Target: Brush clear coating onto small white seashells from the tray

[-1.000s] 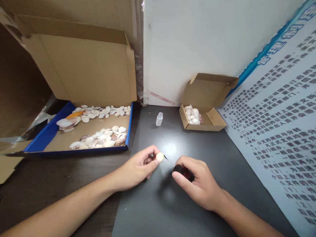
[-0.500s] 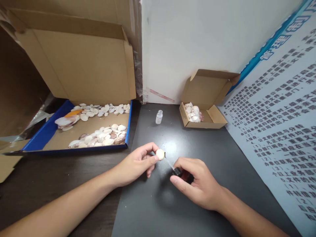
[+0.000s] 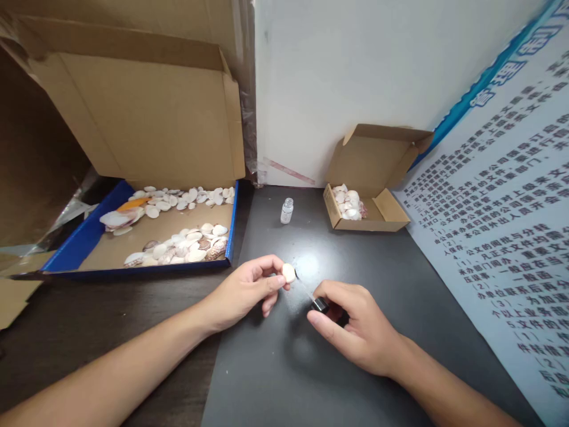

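Pinching a shell in the left hand; gripping a brush in the right hand, close by the shell's edge.

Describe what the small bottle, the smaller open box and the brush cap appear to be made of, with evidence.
Bottle: probably clear glass, glossy and see-through at the neck; clear plastic is possible.
Smaller open box: matt brown cardboard, shown by its folded flaps.
Brush cap: likely hard black plastic, with bright, shiny highlights.
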The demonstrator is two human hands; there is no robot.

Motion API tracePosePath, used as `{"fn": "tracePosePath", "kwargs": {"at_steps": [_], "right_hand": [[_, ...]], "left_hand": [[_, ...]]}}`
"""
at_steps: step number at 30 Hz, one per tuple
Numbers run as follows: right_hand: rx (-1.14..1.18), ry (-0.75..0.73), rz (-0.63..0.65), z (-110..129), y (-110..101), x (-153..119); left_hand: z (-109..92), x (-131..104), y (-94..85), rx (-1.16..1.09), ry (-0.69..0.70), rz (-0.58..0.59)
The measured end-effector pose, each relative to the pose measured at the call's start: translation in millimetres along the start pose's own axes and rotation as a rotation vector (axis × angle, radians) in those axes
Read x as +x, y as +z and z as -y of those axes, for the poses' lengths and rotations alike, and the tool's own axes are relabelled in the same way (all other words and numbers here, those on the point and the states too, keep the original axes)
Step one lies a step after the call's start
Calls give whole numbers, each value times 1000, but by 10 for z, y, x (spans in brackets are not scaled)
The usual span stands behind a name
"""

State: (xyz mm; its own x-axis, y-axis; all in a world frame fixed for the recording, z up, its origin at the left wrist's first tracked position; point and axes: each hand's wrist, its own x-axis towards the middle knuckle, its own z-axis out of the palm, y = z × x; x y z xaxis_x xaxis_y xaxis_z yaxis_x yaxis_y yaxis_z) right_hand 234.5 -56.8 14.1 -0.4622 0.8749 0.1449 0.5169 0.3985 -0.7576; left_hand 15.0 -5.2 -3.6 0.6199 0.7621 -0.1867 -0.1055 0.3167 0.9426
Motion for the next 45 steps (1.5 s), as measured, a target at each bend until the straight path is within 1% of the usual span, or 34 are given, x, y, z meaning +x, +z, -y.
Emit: {"fn": "tracePosePath", "kwargs": {"at_steps": [3,10,14,17,19,22,24,28,32,37,42,45], "right_hand": [[13,15,16,-11,13,1],[48,-13,33,-8,11,-7],[59,-21,74,-17,-10,-1],[38,11,41,-24,-14,2],[44,3,17,-24,-13,3],[79,-24,51,-18,-12,5],[79,-11,75,-13,-13,6],[90,-1,72,-4,-19,5],[131,-8,132,0,-21,0],[75,80,65,-4,-31,-7],[127,23,164,8,-31,11],[57,70,98,4,-24,19]], "left_hand": [[4,-2,2,9,0,0],[13,3,-8,-28,-10,-17],[21,1,-9,-41,-30,-20],[30,-4,-13,-46,-27,-8],[36,-9,-17,-48,-25,0],[39,-12,-24,-47,-29,6],[36,-11,-25,-46,-32,4],[20,-7,-13,-45,-40,-3],[0,-10,6,-83,-59,-21],[-13,-18,15,-138,-55,-14],[-4,-14,11,-135,-51,-15],[4,-8,9,-143,-46,-11]]}}
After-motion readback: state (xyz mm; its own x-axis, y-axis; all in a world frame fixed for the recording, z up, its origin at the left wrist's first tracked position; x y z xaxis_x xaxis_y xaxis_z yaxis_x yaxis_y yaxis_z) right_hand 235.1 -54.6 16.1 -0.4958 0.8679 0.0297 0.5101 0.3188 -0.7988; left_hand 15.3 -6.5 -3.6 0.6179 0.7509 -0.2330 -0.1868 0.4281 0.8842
